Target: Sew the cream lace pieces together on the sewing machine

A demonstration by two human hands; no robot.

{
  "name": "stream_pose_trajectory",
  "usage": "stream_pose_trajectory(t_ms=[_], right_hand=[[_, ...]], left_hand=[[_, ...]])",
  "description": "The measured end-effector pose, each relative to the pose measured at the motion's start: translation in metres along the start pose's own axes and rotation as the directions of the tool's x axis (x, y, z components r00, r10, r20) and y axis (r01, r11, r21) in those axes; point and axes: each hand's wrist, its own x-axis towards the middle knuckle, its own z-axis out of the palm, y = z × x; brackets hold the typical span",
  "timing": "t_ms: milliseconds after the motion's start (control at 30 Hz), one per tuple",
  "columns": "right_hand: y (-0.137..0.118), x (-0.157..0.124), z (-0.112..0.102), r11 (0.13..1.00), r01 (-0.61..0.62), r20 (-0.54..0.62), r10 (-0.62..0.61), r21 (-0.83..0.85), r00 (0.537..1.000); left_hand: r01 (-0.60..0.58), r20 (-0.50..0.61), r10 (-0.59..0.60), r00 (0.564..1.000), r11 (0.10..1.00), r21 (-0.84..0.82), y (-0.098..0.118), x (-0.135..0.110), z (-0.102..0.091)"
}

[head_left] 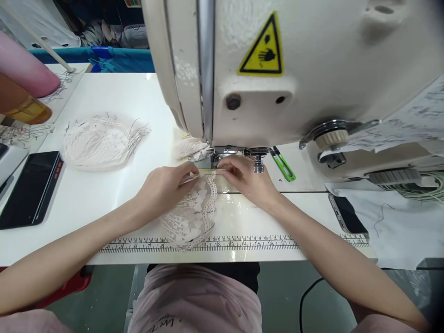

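A piece of white lace point(194, 215) with a scalloped trim lies on the table just in front of the sewing machine point(229, 111). Its far edge reaches the presser foot point(214, 161). My left hand point(166, 185) pinches the lace at that edge, left of the foot. Close to the foot on the right, my right hand point(248, 178) pinches the same edge between thumb and fingers. The needle tip is hard to make out behind the fingers. More pale lace point(189, 147) lies behind the foot.
A bundle of lace point(100, 141) with loose threads lies on the left. Beyond it are a black phone point(31, 187) and thread cones point(31, 69). A green snipper point(282, 164) and another phone point(347, 215) lie to the right. A printed ruler point(236, 243) runs along the front edge.
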Motion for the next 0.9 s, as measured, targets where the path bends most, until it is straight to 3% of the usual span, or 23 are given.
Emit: stream_pose_trajectory(t_ms=[67,133,200,267,367,467,633,900], right_hand=[[0.000,-0.001,0.000,0.989,0.037,-0.055,-0.045,-0.143,0.997],[-0.001,-0.003,-0.001,0.958,0.100,-0.077,-0.125,-0.268,0.989],[-0.003,-0.006,-0.001,0.919,0.172,-0.059,-0.206,-0.354,0.977],[-0.006,-0.009,-0.001,0.884,0.227,-0.042,-0.267,-0.409,0.963],[-0.010,-0.012,-0.001,0.843,0.292,-0.019,-0.337,-0.452,0.941],[-0.011,-0.013,-0.001,0.817,0.310,0.044,-0.332,-0.487,0.942],[-0.003,-0.013,0.003,0.804,0.157,0.000,-0.191,-0.574,0.982],[0.006,-0.006,0.006,0.892,0.046,-0.011,-0.057,-0.450,0.998]], left_hand=[[-0.093,-0.131,0.120,0.984,0.977,0.194,0.002,0.000,0.001],[-0.244,-0.218,0.321,0.922,0.916,0.318,0.005,-0.003,0.002],[-0.390,-0.205,0.481,0.852,0.846,0.364,0.009,-0.008,0.005],[-0.460,-0.139,0.538,0.831,0.807,0.372,0.013,-0.013,0.011],[-0.468,-0.104,0.534,0.839,0.806,0.364,0.015,-0.015,0.024],[-0.449,-0.104,0.508,0.855,0.827,0.339,0.014,-0.010,0.035],[-0.415,-0.096,0.481,0.871,0.828,0.377,0.014,0.004,0.038],[-0.370,-0.141,0.431,0.891,0.870,0.326,0.014,0.010,0.036]])
